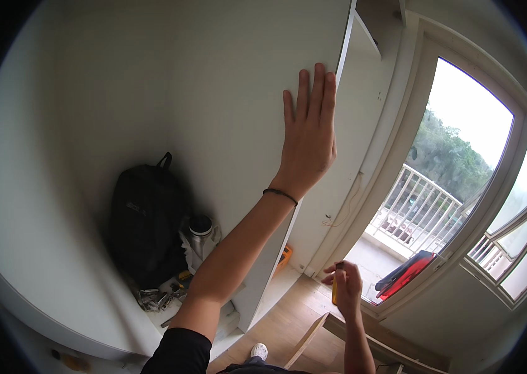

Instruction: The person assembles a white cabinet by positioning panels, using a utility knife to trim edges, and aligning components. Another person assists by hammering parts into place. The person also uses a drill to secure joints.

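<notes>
Left hand against white panel

the left sleeve is short and black; a thin black bracelet rings the left wrist; the round-toed shoe is white

Left hand raised, stretched out flat; right hand lower, curled.
</notes>
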Demonstrator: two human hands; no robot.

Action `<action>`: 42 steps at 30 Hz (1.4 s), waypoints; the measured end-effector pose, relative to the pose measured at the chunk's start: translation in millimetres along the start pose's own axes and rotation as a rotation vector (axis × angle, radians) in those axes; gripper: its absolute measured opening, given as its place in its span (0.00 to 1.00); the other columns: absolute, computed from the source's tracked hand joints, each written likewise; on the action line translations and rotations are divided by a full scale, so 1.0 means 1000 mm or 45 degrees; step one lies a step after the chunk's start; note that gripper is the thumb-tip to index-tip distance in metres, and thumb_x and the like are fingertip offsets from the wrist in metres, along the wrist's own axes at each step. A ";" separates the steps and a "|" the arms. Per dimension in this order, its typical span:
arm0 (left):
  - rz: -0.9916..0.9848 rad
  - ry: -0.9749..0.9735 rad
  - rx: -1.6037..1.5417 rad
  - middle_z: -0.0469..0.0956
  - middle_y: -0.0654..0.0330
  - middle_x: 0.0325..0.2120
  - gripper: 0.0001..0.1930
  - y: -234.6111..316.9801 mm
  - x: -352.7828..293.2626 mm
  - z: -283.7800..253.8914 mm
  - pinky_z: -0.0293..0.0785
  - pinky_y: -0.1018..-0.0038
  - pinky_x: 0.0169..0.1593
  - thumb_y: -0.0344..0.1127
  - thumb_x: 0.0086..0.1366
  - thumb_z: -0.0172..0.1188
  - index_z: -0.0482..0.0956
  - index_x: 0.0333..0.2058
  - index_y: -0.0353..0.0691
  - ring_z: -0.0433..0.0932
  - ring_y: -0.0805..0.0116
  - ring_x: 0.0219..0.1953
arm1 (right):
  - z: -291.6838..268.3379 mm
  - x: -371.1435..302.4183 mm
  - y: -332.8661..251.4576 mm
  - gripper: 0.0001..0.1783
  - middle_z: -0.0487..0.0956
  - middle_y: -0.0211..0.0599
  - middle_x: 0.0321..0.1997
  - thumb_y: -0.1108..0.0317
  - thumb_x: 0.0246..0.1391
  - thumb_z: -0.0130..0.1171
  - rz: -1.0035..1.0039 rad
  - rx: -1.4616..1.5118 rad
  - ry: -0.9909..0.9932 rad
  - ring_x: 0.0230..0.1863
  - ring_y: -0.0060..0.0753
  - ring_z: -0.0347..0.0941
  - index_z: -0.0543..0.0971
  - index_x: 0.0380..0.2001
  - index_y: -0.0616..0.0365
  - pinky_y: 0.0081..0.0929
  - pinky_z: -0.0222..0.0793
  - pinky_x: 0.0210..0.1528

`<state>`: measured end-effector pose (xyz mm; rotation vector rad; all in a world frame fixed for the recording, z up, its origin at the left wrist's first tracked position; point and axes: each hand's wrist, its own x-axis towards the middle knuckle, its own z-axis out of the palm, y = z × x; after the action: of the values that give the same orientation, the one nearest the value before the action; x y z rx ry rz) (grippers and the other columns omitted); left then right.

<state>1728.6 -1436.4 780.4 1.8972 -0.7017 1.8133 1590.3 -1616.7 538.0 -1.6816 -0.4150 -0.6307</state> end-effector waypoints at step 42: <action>-1.136 -0.123 -0.924 0.77 0.61 0.18 0.12 0.033 -0.152 -0.091 0.71 0.80 0.26 0.34 0.66 0.64 0.74 0.26 0.34 0.74 0.79 0.20 | 0.066 0.055 -0.041 0.31 0.76 0.47 0.40 0.75 0.60 0.57 -0.865 -1.059 -0.268 0.32 0.43 0.78 0.61 0.64 0.73 0.38 0.79 0.33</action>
<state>1633.4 -1395.8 632.4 1.4312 -0.3534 0.7651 1621.7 -1547.5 595.7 -2.4184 -0.9943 -1.2432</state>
